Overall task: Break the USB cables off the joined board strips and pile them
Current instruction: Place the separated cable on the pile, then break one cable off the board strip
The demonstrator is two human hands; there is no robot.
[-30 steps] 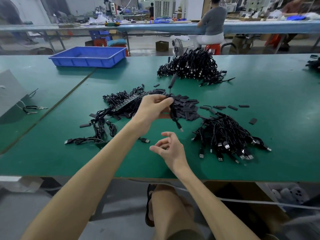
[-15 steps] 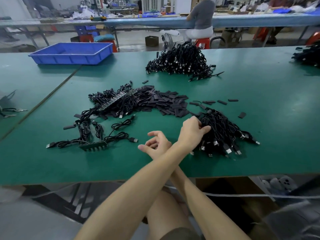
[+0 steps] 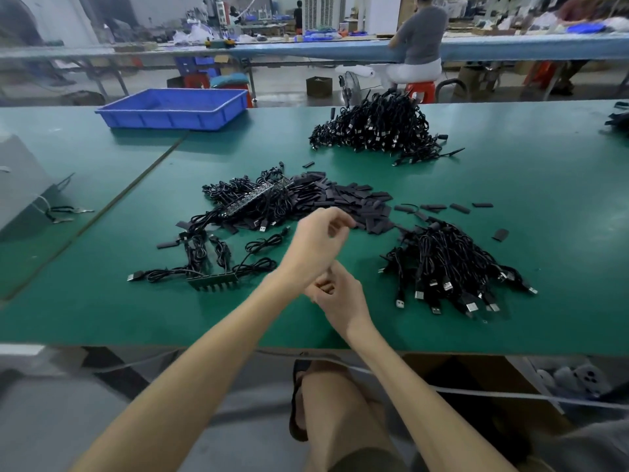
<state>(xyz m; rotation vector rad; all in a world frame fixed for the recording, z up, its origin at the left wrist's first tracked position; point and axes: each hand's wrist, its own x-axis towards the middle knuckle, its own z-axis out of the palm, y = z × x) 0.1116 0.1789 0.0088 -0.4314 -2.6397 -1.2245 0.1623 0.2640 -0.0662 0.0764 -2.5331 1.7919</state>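
Right of both hands, the near pile of freed USB cables (image 3: 452, 267) lies on the green table (image 3: 544, 199). Half a second ago the left hand (image 3: 320, 240) was reaching across onto it. Now it has drawn back, so one more cable seems delivered. It hovers with fingers loosely curled and nothing in them. Just beneath its wrist the right hand (image 3: 340, 298) is curled too, but partly hidden, so whether it holds anything cannot be told. Left of the hands a short board strip (image 3: 212, 281) still carries cables and is probably next. A longer joined strip (image 3: 255, 199) lies beyond.
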